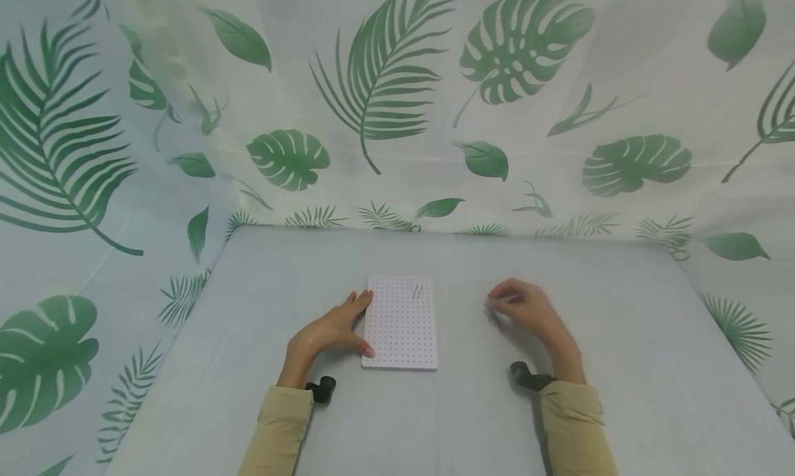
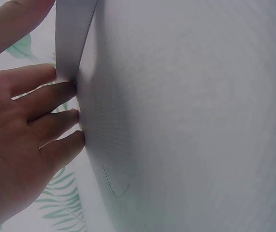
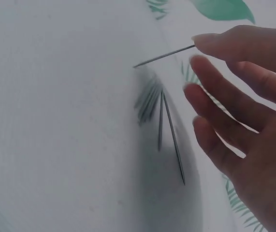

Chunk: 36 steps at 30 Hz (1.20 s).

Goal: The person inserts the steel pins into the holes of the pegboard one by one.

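A white pegboard [image 1: 402,324] with rows of small holes lies flat on the table. Two thin pins [image 1: 417,292] stand out near its upper right corner. My left hand [image 1: 332,329] spans the board's left side, thumb on the lower left corner and fingertips at the upper left edge. Farther right, my right hand [image 1: 526,310] pinches one thin metal pin [image 3: 164,56] between thumb and index finger, its tip pointing away from the hand. Beneath it in the right wrist view are two more pins [image 3: 174,140] and a blurred bundle of several dark, thin pieces [image 3: 149,99].
The pale table [image 1: 466,414] carries the board and loose pins. A white curtain [image 1: 410,186] with green leaf prints hangs along its back and sides. Black wrist cameras [image 1: 528,377] sit at both sleeves. A thin curved thread-like line [image 2: 109,183] shows in the left wrist view.
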Motion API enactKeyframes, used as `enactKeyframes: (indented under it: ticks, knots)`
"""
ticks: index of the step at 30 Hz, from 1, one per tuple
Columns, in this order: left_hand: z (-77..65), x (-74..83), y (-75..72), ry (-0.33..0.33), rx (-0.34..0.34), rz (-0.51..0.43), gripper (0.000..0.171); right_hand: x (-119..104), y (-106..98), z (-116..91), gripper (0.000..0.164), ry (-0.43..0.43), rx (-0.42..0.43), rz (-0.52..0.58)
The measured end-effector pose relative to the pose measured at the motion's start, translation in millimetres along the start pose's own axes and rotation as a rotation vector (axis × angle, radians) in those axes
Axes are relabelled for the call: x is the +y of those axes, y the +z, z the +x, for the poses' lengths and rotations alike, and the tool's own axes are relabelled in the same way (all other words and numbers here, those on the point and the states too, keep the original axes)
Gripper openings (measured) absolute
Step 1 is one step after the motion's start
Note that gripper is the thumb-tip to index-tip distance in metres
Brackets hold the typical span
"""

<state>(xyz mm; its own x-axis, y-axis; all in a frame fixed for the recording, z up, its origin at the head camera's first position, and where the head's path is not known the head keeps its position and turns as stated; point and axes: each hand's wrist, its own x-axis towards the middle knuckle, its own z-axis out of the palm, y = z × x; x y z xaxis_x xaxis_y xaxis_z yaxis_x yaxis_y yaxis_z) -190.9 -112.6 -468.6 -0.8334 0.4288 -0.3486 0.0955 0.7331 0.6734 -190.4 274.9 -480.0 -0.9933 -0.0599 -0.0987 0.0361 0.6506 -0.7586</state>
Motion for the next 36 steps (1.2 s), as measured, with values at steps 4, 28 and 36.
enactKeyframes:
  ticks: [4, 28, 36]
  knots:
    - [-0.1, 0.3, -0.1, -0.001, -0.002, 0.006, 0.114, -3.0, 4.3, 1.3, 0.016, -0.043, 0.004, -0.002]
    - [-3.5, -0.5, -2.3, -0.002, 0.012, 0.007, 0.113, -26.0, 34.4, 7.3, 0.011, -0.192, 0.065, 0.105]
    - [-1.7, -2.2, -0.3, 0.031, 0.009, 0.015, 0.113, -34.9, 44.8, 9.4, 0.012, -0.228, 0.063, 0.158]
